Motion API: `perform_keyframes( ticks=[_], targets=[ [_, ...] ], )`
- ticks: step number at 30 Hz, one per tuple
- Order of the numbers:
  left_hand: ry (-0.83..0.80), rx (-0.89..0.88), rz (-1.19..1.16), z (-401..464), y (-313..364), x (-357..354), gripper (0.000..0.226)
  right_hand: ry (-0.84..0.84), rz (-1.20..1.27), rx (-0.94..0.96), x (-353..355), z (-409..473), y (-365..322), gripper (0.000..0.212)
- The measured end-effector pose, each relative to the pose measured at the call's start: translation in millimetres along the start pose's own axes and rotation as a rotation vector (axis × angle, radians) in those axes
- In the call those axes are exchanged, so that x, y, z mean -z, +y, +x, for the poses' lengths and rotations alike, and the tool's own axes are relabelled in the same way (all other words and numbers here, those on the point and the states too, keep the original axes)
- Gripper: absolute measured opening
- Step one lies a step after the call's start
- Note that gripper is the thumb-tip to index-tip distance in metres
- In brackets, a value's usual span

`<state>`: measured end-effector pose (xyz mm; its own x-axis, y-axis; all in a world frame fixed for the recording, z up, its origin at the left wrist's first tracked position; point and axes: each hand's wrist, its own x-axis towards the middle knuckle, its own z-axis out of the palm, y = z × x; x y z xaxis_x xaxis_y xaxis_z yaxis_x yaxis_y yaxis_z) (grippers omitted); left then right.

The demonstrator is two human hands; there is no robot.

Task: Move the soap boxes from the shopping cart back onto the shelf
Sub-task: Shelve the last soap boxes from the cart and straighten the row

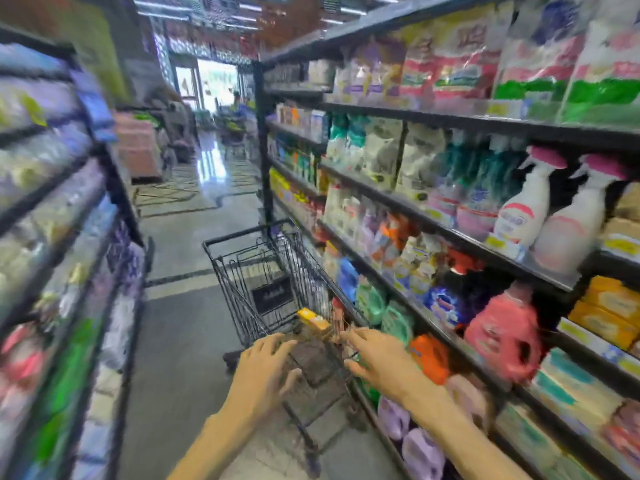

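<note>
Shop aisle, tiled floor (194, 244), blurred throughout by head motion. Shelving (450, 223) on the right carries detergent bottles, spray bottles and, at the far right, stacked yellow boxes (609, 306). More shelves (62, 202) line the left side. Between the two rows the floor runs open toward a bright doorway (216, 81).

Wire cart (263, 271) stands just beside the right shelving, its long side parallel to the shelf edge. One yellow soap box (313, 318) sits at the near end of the cart, by the handle. Its long axis runs diagonally, far-left to near-right; whether it lies flat cannot be told.

Left hand (265, 362) and right hand (375, 355) hover over the near end of the cart, fingers spread and straight, gripping nothing. Both are near the soap box but apart from it.
</note>
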<state>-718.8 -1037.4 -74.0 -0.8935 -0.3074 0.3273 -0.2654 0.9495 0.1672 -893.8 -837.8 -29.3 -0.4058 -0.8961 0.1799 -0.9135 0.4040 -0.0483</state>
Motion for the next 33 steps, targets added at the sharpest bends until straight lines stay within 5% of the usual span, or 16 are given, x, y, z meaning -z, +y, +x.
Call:
perform_keyframes(
  ticks=[8, 16, 25, 33],
  targets=[
    [-0.010, 0.166, 0.044, 5, -159, 18, 0.053, -0.023, 0.057, 0.102, -37, 157, -96, 0.058],
    [-0.020, 0.208, 0.037, 78, -268, 1, 0.055, -0.078, 0.066, 0.133, -81, 299, -113, 0.060],
    [-0.131, 0.210, 0.020, 232, -369, -37, 0.061, -0.143, 0.073, 0.084, -121, 472, -64, 0.060],
    [-0.204, -0.026, -0.034, 392, -393, -106, 0.058, -0.139, 0.082, -0.128, -147, 537, 36, 0.061]
  ],
)
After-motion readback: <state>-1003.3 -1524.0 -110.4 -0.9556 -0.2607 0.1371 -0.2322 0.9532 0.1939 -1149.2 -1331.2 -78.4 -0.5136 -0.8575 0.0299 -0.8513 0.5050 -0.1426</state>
